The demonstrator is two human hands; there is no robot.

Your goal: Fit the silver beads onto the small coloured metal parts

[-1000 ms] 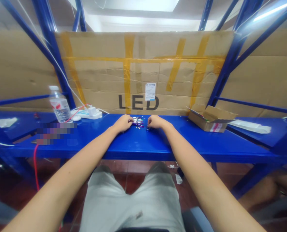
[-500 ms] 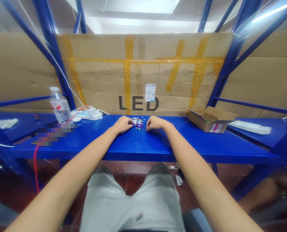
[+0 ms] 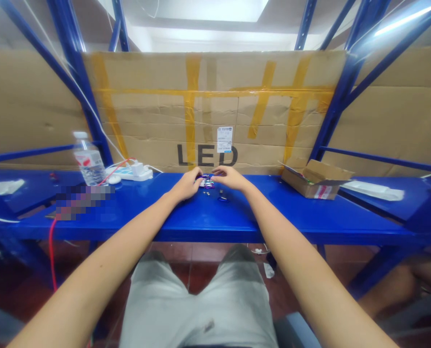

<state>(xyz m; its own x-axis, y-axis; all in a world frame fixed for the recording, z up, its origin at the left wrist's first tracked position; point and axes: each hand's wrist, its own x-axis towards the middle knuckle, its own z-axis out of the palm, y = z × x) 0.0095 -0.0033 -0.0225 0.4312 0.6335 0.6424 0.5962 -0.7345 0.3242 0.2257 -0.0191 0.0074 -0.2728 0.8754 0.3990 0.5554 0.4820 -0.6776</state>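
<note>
A small heap of shiny purple and silver metal pieces [image 3: 207, 182] lies on the blue bench top; their exact kind is too small to make out. At its left edge rests my left hand [image 3: 188, 185], fingers curved and thumb apart, touching the heap. From the right, my right hand [image 3: 231, 178] reaches over the heap's other edge with fingers stretched out and apart. Nearer to me lies a dark loop-shaped piece [image 3: 222, 196], apart from both hands. A few tiny light-coloured bits [image 3: 206, 193] sit just in front of the heap.
A water bottle [image 3: 89, 159] and a white power strip [image 3: 137, 171] stand at the left, with a red cable [image 3: 52, 251] hanging down. An open cardboard box [image 3: 311, 181] is at the right. A large carton [image 3: 157, 116] closes off the back, between blue posts.
My right hand has left the dark loop-shaped piece on the bench and moved up to the heap, its fingers opening. My left hand has shifted slightly farther back along the heap.
</note>
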